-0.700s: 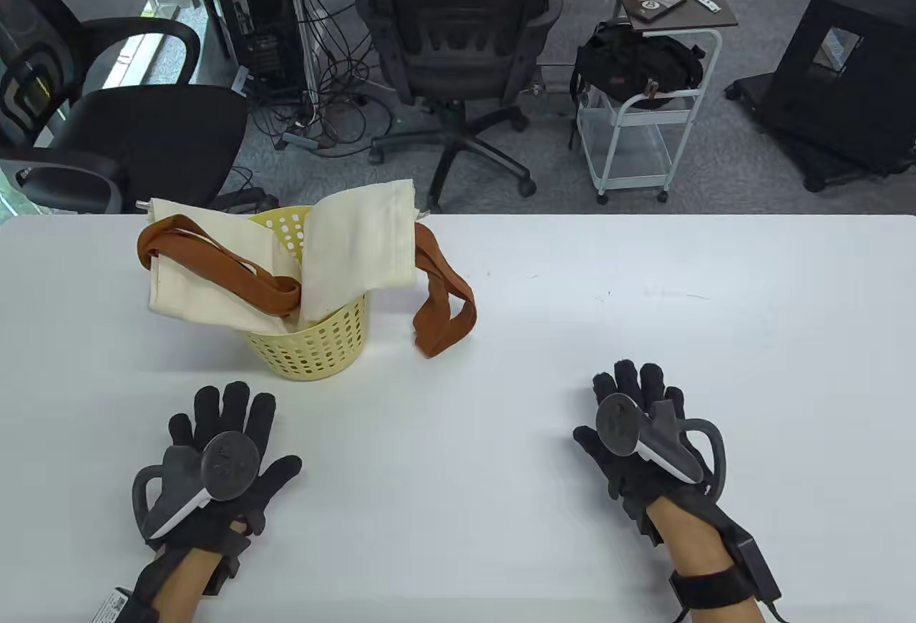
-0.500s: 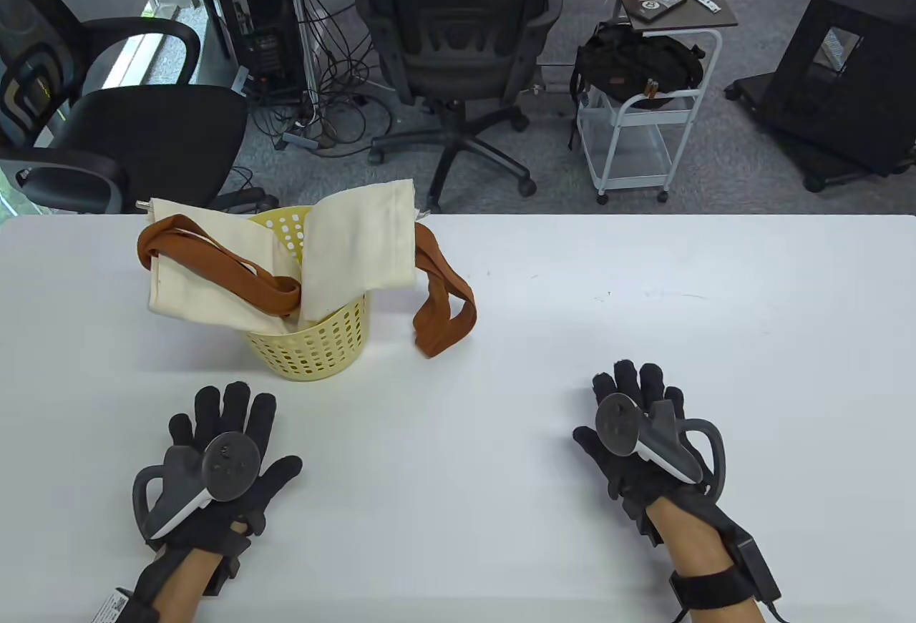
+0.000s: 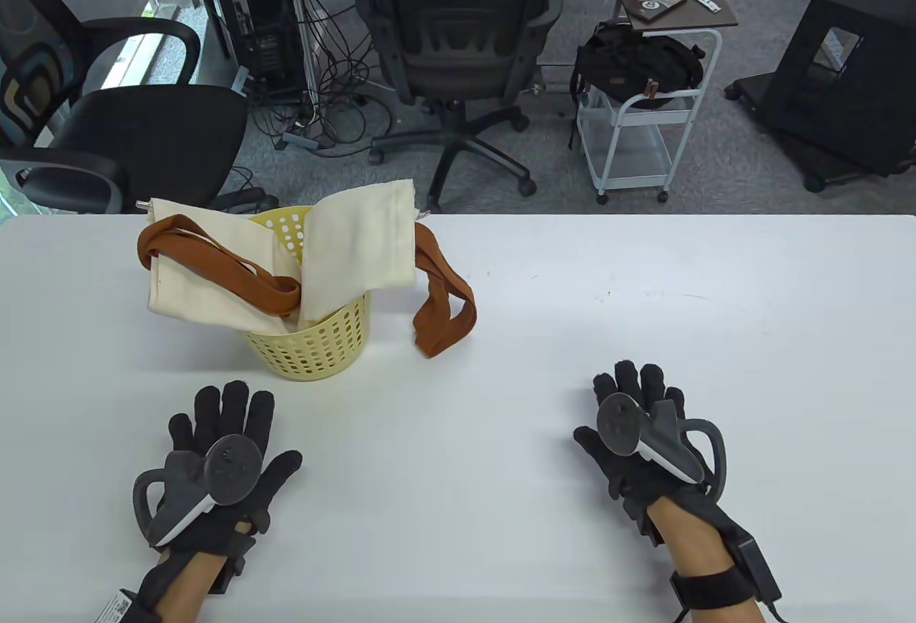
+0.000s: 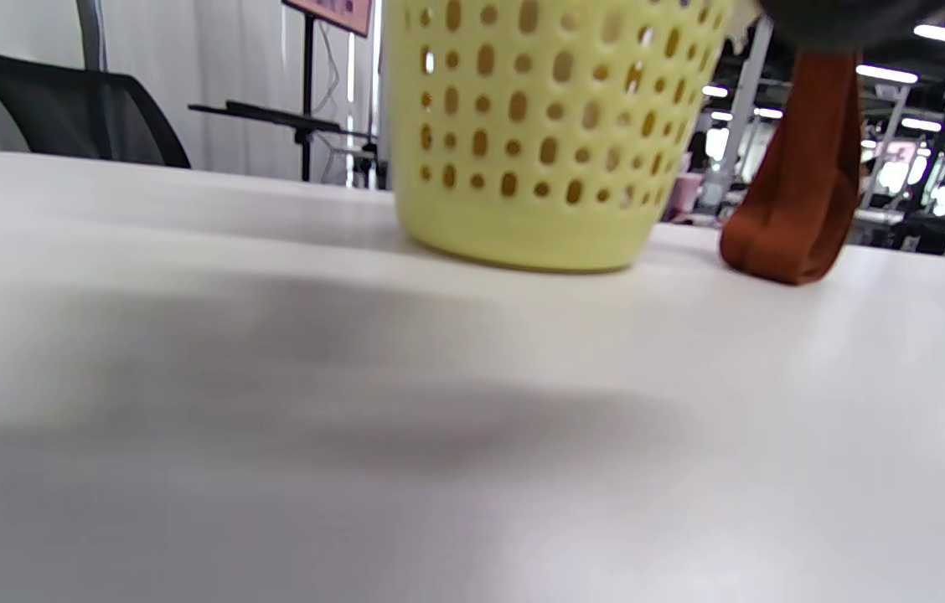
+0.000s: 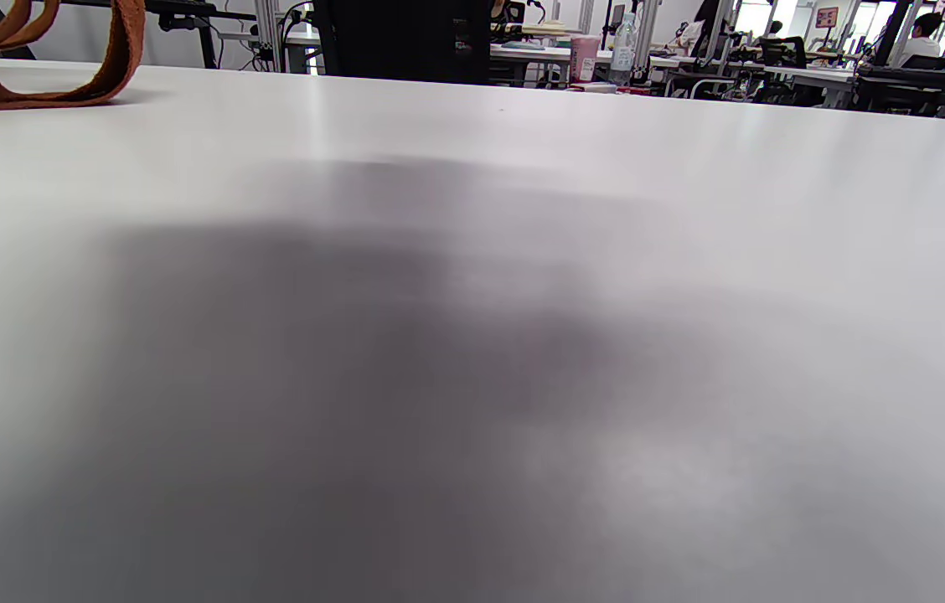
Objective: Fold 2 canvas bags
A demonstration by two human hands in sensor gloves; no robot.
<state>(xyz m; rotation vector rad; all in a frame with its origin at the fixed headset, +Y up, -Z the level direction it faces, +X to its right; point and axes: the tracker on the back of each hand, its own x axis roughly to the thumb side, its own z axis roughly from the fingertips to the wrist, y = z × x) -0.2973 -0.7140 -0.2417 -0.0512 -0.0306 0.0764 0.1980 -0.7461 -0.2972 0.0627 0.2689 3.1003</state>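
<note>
Left hand (image 3: 215,469), right hand (image 3: 640,437): flat on desk (image 3: 644,280), fingers spread, holding nothing; position barely changed. Two canvas bags (image 3: 358,251): unfolded in basket (image 3: 315,347), ahead of left hand. Folding not begun.

The left hand (image 3: 215,469) and the right hand (image 3: 640,437) wear black fabric sensor gloves. Each back carries a dark grey tracker with a round disc, ring loop and white underside. A black wrist strap with box (image 3: 744,566) binds the right forearm; a small white label (image 3: 114,605), perhaps printed, marks the left cuff.
</note>
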